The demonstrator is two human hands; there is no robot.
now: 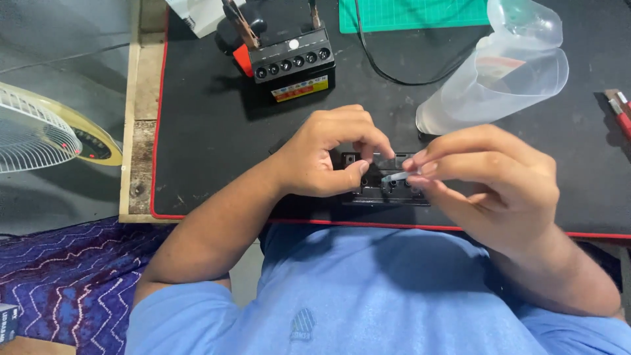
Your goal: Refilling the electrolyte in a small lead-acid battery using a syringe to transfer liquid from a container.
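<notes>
My left hand (328,154) grips the left end of a small black battery (378,190) that stands on the black mat near the table's front edge. My right hand (490,181) pinches a small clear strip or tube (394,176) over the battery's top, fingertips close to the left thumb. Much of the battery is hidden under both hands.
A second black battery (292,66) with a row of round ports and clips on its terminals stands at the back. A clear plastic jug (506,75) lies tilted at the right. A green cutting mat (414,13), a black cable (388,72), a fan (39,128) at left.
</notes>
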